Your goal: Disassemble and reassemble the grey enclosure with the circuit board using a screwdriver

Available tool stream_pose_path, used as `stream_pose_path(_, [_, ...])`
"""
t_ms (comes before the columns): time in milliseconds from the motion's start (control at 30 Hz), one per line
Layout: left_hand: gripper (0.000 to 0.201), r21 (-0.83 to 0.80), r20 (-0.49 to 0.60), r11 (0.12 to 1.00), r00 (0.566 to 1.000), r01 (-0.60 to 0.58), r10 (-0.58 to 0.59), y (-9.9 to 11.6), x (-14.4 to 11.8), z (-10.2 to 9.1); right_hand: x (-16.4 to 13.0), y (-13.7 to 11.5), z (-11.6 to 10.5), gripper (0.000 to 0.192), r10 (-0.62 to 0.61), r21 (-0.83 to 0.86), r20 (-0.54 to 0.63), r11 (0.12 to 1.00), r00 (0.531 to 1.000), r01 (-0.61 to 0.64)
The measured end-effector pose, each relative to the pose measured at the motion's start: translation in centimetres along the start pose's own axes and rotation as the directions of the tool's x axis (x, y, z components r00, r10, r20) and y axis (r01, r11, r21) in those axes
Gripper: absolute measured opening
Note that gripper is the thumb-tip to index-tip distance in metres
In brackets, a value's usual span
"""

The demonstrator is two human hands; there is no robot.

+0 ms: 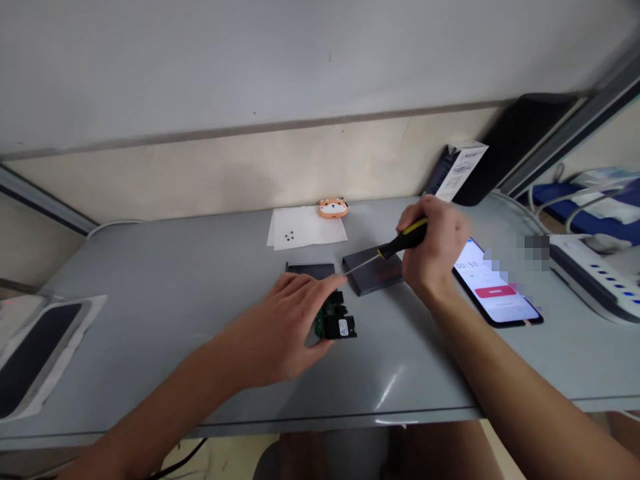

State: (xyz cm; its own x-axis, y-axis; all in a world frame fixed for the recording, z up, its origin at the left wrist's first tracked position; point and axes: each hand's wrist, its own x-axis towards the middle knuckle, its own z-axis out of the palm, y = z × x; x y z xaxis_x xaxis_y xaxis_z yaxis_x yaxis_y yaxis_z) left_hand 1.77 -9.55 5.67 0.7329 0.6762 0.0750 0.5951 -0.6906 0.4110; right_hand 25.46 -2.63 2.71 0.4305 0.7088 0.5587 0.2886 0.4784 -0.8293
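My right hand point(434, 243) is closed round the black and yellow handle of a screwdriver point(406, 238). The thin shaft slants down to the left, its tip by the fingertips of my left hand point(285, 327). Between the thumb and fingers of that left hand is a green circuit board point(327, 312) with black parts and a white label; the hand covers its left side. Behind those fingers lies a dark flat casing piece point(313, 269), partly hidden. Another dark, box-like cover point(373, 272) lies on the table to the right, under the screwdriver shaft.
Several tiny dark screws point(289, 235) lie on white paper point(307, 228), beside an orange animal-faced case point(333, 208). A lit phone point(495, 287) and a white power strip point(595, 277) are at right. A box point(457, 170) leans at the back; a dark-topped device point(40, 353) lies left.
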Motion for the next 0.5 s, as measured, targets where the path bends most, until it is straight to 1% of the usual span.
stream_pose_path(33, [0.061, 0.003, 0.014, 1.000, 1.000, -0.020, 0.020, 0.2, -0.2, 0.1, -0.2, -0.2, 0.1, 0.044, 0.006, 0.007, -0.018, 1.000, 1.000, -0.005])
stream_pose_path(67, [0.057, 0.006, 0.028, 0.999, 0.999, -0.033, 0.033, 0.4, -0.3, 0.3, -0.5, -0.4, 0.3, 0.042, 0.007, 0.004, -0.012, 1.000, 1.000, -0.007])
stream_pose_path(167, [0.045, 0.022, 0.070, 0.999, 0.997, -0.033, 0.031, 0.5, -0.5, 1.3, -1.1, -0.9, 0.6, 0.039, 0.026, -0.025, 0.093, 0.999, 0.995, -0.023])
stream_pose_path(300, [0.042, 0.045, 0.099, 0.999, 0.995, -0.010, 0.006, 0.2, -0.6, 2.3, -1.4, -0.9, 0.8, 0.038, 0.029, -0.007, 0.185, 1.000, 0.982, -0.028])
stream_pose_path(433, [0.045, 0.038, 0.078, 0.999, 0.997, 0.002, -0.005, -0.2, -0.7, 2.0, -1.5, -1.0, 0.9, 0.037, 0.053, -0.018, 0.219, 0.999, 0.974, -0.051])
stream_pose_path(500, [0.041, 0.024, 0.032, 1.000, 0.999, 0.014, -0.015, -0.5, -0.8, 1.4, -1.6, -1.1, 0.9, 0.037, 0.070, -0.028, 0.242, 0.997, 0.968, -0.065])
